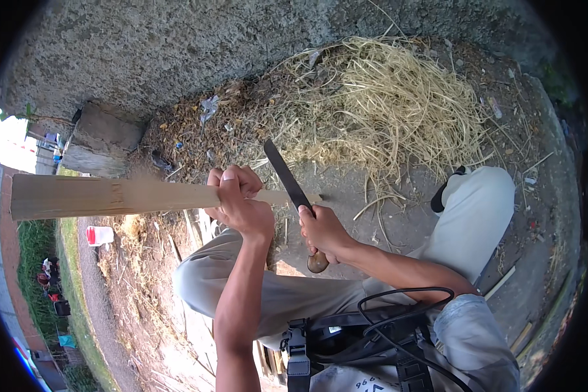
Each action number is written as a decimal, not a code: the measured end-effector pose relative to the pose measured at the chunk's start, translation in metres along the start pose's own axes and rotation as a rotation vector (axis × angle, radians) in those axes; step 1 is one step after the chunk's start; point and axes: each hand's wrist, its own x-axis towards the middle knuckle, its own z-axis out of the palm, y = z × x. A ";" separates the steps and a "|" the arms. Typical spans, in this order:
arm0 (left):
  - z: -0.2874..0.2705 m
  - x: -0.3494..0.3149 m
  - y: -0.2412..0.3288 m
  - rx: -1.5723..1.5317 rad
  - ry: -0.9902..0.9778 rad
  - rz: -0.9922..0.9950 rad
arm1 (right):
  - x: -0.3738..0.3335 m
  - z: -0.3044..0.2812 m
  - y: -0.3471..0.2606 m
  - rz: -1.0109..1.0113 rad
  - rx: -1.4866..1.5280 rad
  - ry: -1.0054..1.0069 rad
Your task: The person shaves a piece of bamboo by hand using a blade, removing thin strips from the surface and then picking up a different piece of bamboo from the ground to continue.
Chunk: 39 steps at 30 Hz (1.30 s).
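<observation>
My left hand [242,202] is closed round a long, pale bamboo slat [78,196], which has a node mark across it. The slat's broad end reaches far out to the left, and its narrow end runs past my hand to the right. In my right hand [326,232] is a machete [284,171] with a dark blade and a wooden handle. My fingers wrap the handle, and the blade tilts up to the left. The blade crosses over the slat's narrow part in this view; whether they touch, I cannot tell.
A heap of pale shavings [398,98] lies on the ground beyond my hands, by a rough wall [176,46]. A concrete block [104,137] sits at the far left, with a red-and-white container [100,236] nearer. My bent knees [480,202] flank the work.
</observation>
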 end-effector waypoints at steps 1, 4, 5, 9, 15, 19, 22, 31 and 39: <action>0.000 0.001 -0.002 -0.002 0.000 0.002 | -0.004 0.004 -0.003 0.025 0.061 -0.012; 0.000 0.001 0.013 -0.409 0.094 -0.324 | -0.023 0.004 -0.011 -0.044 0.007 -0.067; 0.002 0.002 0.014 -0.424 0.095 -0.338 | -0.023 0.002 -0.014 -0.086 -0.019 -0.085; 0.005 0.004 0.004 -0.259 0.041 -0.179 | -0.010 0.006 -0.015 0.073 0.127 -0.029; 0.009 0.001 0.011 -0.322 0.065 -0.294 | -0.020 0.008 -0.026 -0.053 0.173 -0.083; 0.006 0.001 0.005 -0.354 0.070 -0.283 | -0.029 0.005 -0.040 0.113 0.315 -0.112; 0.006 0.005 0.008 -0.467 0.058 -0.332 | -0.039 -0.011 -0.055 -0.014 0.151 -0.344; -0.008 0.022 -0.002 -0.592 -0.121 -0.398 | 0.016 -0.052 -0.012 -0.377 -0.549 0.217; -0.026 0.033 -0.007 -0.573 -0.074 -0.524 | 0.020 -0.050 0.014 -0.335 -0.730 0.200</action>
